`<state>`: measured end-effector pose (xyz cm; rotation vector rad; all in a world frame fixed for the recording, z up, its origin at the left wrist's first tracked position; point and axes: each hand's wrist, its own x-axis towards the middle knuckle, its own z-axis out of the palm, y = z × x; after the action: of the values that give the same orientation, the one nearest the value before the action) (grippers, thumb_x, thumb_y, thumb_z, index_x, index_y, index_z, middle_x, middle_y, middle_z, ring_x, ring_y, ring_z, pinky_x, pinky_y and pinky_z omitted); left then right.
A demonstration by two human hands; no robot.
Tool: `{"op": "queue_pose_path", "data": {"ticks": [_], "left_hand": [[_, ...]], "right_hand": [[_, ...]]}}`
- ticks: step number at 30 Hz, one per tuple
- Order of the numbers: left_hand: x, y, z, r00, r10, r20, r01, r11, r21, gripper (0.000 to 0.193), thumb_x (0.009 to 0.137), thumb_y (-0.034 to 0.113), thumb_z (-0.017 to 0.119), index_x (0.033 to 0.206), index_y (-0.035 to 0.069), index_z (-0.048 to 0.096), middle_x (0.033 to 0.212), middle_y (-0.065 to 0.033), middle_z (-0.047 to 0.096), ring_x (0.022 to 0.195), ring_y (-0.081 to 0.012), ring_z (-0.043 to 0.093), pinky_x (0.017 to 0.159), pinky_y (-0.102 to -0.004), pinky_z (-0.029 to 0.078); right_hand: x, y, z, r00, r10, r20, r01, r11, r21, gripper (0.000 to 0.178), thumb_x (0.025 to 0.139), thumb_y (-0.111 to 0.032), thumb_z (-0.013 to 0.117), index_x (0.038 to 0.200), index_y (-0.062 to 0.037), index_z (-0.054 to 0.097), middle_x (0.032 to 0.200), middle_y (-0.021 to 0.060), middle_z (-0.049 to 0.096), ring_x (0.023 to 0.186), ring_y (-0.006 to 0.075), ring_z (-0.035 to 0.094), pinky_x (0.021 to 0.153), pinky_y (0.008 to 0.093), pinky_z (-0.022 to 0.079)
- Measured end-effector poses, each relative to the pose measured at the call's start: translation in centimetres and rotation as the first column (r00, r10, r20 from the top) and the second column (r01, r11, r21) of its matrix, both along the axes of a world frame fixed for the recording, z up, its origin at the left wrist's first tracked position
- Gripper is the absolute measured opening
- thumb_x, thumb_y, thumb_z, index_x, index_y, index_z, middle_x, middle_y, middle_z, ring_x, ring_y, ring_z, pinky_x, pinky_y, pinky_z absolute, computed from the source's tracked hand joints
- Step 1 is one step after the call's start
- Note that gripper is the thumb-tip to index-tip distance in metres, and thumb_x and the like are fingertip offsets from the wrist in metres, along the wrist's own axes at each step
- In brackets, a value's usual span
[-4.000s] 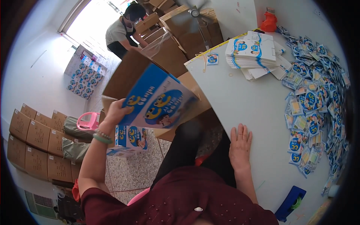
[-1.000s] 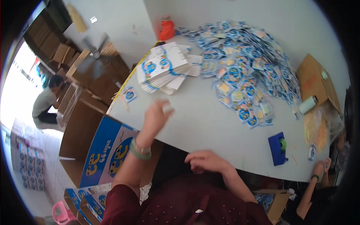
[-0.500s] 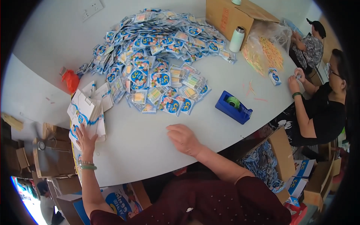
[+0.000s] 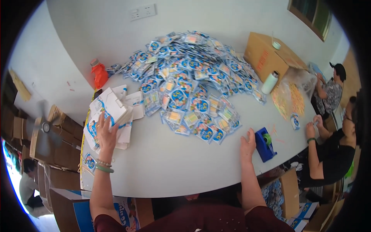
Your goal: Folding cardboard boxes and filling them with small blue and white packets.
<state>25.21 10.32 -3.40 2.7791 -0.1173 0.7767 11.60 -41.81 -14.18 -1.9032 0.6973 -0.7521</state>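
Note:
My left hand [image 4: 106, 133], with a green bangle and a beaded bracelet at the wrist, is spread over a stack of flat white-and-blue cartons [image 4: 110, 106] at the table's left edge. Its fingers are apart, and I cannot tell how firmly they touch the top carton. Just left of a blue tape dispenser [image 4: 265, 149] with a green roll, my right hand [image 4: 247, 146] is raised on edge, thumb and fingers apart, holding nothing visible. Beyond both hands lies a large heap of small clear-and-blue packets [image 4: 193, 65], whose nearest ones spread toward the middle.
A cardboard box [image 4: 266, 52], a pale green bottle [image 4: 270, 82] and a bag of thin coloured sticks [image 4: 295, 96] stand at the back right. A red bag [image 4: 99, 75] is at the far left. Another person [image 4: 332, 154] works at the right edge.
My right hand has moved right, from the middle of the table to beside the tape dispenser, and its curled fingers have opened. My left hand stays at the cartons. The whole view has shifted.

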Motion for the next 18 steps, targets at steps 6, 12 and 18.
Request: {"op": "queue_pose_path", "data": {"ticks": [6, 12, 18], "left_hand": [[7.7, -5.3, 0.7, 0.979, -0.140, 0.150, 0.184, 0.925, -0.332, 0.030, 0.085, 0.017, 0.065, 0.110, 0.001, 0.062, 0.125, -0.0183, 0.055, 0.113, -0.0319, 0.054, 0.092, -0.0353, 0.045], [22.0, -7.9, 0.4, 0.995, -0.099, 0.031, 0.102, 0.876, -0.472, 0.036, 0.090, 0.030, 0.059, 0.110, 0.000, 0.062, 0.107, -0.0169, 0.064, 0.101, -0.0286, 0.060, 0.087, -0.0352, 0.046], [36.7, -8.9, -0.2, 0.971, -0.233, 0.059, 0.239, 0.903, -0.358, 0.040, 0.092, 0.039, 0.051, 0.112, 0.006, 0.061, 0.110, -0.0167, 0.063, 0.102, -0.0354, 0.059, 0.088, -0.0388, 0.045]], "right_hand": [[7.4, 3.0, 6.6, 0.975, 0.080, 0.206, -0.091, 0.995, 0.044, 0.047, 0.080, -0.006, 0.061, 0.125, 0.0007, 0.048, 0.123, 0.0136, 0.053, 0.117, 0.0244, 0.050, 0.100, 0.0334, 0.037], [28.3, -4.3, 12.2, 0.995, 0.103, -0.011, -0.103, 0.956, -0.275, 0.054, 0.082, -0.032, 0.063, 0.125, -0.0020, 0.048, 0.118, 0.0170, 0.056, 0.112, 0.0289, 0.054, 0.094, 0.0367, 0.040], [45.2, -13.8, 14.6, 0.988, 0.108, -0.113, -0.153, 0.818, -0.555, 0.068, 0.082, -0.050, 0.059, 0.124, 0.0024, 0.049, 0.112, 0.0245, 0.059, 0.105, 0.0357, 0.056, 0.088, 0.0383, 0.044]]}}
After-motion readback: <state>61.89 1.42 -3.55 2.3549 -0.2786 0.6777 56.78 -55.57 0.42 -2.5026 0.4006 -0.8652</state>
